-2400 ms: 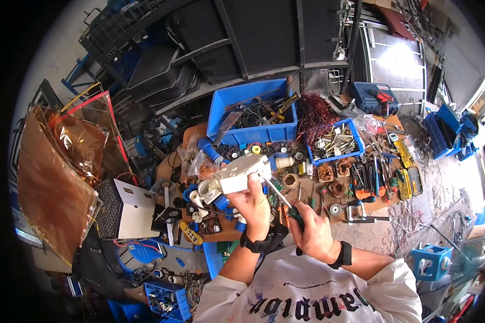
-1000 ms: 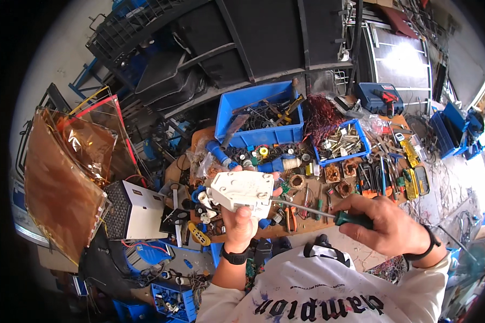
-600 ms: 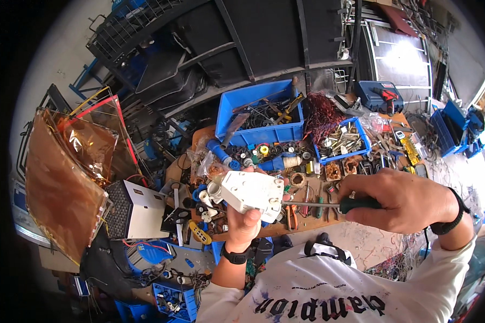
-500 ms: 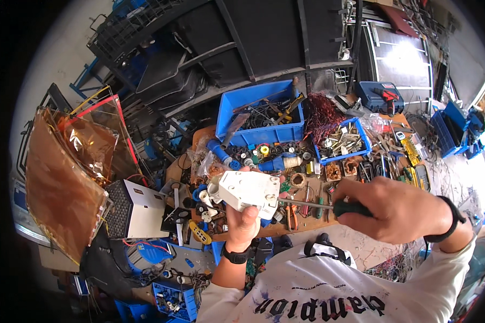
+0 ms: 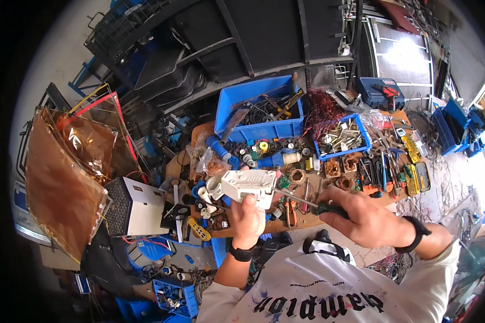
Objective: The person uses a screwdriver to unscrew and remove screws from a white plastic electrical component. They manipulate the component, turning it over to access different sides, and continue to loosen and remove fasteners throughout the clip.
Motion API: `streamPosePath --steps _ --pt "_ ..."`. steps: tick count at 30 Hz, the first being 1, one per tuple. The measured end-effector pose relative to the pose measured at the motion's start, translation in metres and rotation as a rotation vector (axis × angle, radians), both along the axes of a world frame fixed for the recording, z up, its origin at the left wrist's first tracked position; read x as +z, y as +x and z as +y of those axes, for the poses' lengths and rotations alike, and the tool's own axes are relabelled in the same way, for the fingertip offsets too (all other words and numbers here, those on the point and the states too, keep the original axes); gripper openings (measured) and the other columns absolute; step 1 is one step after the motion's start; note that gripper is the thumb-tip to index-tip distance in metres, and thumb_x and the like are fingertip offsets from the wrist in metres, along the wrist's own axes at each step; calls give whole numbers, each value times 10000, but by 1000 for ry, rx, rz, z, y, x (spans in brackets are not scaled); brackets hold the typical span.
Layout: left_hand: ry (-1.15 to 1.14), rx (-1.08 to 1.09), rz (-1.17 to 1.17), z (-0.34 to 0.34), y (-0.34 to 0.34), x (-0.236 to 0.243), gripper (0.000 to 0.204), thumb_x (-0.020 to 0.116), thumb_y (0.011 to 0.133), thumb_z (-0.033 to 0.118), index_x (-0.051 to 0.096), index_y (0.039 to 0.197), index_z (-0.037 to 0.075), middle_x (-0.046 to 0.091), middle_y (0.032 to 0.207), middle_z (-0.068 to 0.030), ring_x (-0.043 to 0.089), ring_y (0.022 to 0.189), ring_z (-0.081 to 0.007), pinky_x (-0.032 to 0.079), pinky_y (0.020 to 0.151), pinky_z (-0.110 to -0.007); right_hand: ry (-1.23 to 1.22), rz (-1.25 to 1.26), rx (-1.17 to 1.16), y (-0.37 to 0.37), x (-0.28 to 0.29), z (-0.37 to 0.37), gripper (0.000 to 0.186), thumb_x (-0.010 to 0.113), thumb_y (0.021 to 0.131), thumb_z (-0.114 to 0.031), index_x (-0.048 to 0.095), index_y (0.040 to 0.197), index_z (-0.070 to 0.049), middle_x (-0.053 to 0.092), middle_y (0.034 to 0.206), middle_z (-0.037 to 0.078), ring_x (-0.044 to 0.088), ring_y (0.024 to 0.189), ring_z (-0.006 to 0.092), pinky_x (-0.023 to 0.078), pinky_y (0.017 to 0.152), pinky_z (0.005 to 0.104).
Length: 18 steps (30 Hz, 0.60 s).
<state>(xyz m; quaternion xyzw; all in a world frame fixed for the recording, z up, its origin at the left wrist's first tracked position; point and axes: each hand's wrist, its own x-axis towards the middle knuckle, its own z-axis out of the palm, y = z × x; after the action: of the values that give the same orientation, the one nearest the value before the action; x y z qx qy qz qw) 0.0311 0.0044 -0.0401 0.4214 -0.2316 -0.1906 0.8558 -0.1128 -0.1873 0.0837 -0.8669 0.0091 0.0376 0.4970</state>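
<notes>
A white plastic housing [image 5: 247,187] is held up above the cluttered bench in my left hand [image 5: 247,218], whose thumb presses on its near face. My right hand [image 5: 358,220] is closed round the dark green handle of a screwdriver [image 5: 304,201]. Its long metal shaft slants left to the right side of the housing; I cannot tell whether the tip is inside it. Just left of the housing lie white pipe fittings [image 5: 205,196], and under the shaft are orange-handled pliers [image 5: 291,214].
The wooden bench [image 5: 237,233] holds a large blue bin [image 5: 258,129] of tools, a blue tray [image 5: 339,151] of metal parts, tangled wire [image 5: 320,110], rows of hand tools and a drill case [image 5: 372,91]. Brown sheets [image 5: 59,183] and a white box [image 5: 143,207] stand at left.
Since half a second ago my right hand has shifted left and slightly down with the screwdriver, whose shaft now slants more. The housing has tilted and moved slightly, still in my left hand.
</notes>
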Motion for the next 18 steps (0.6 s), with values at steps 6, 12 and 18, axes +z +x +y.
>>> streamPosePath --steps 6,12,18 --pt "61 78 3 -1 1 -1 725 569 912 510 300 1432 81 521 1311 -152 525 1222 -379 572 872 -482 70 -26 -140 -8 -39 21 277 602 911 -144 510 1133 -4 609 629 193 636 594 380 477 534 435" --pt "35 42 23 -5 6 -7 699 547 934 478 279 1446 86 488 1344 -160 503 1241 -388 552 892 -521 -31 -160 -196 -10 -65 29 277 613 896 -141 515 1128 -26 591 590 190 613 548 395 474 504 464" --pt "103 -60 92 -12 8 -4 663 533 931 502 341 1423 102 496 1353 -160 484 1265 -356 483 974 -574 -288 -125 -139 -5 -23 6 255 631 869 -156 537 1070 -29 622 650 178 628 578 373 499 525 462"
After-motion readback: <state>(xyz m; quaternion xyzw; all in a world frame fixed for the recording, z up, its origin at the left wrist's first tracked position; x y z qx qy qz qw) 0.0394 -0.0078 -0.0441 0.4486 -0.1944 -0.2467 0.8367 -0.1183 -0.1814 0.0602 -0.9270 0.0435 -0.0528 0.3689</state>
